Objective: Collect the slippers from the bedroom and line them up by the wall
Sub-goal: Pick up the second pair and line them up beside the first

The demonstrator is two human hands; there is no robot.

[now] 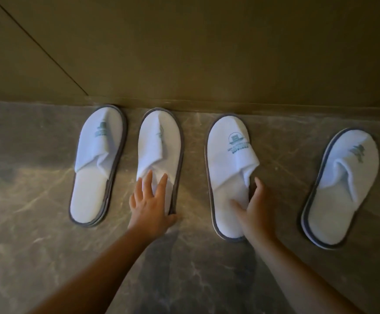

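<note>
We see four white slippers with grey-edged soles lying on the marble floor [48,257], toes pointing at the wall [207,53]. The far-left slipper [95,168] and the second slipper [159,146] lie close side by side, their toes touching or almost touching the base of the wall. The third slipper [228,175] sits a little apart from them to the right, its toe just short of the wall, its teal logo plainly showing. The far-right slipper [343,189] lies well apart from the third, tilted with its toe leaning right, and farther back from the wall than the rest.

Our left hand [149,205] rests on the heel part of the second slipper, fingers spread and lying flat on the white insole, thumb down by the grey rim at the heel's right side. Our right hand [256,207] is on the third slipper, fingers loosely spread, some on the insole and one reaching along the slipper's right edge beside the folded upper. Neither hand pinches or lifts anything. Both bare forearms reach in from the bottom of the view.
</note>
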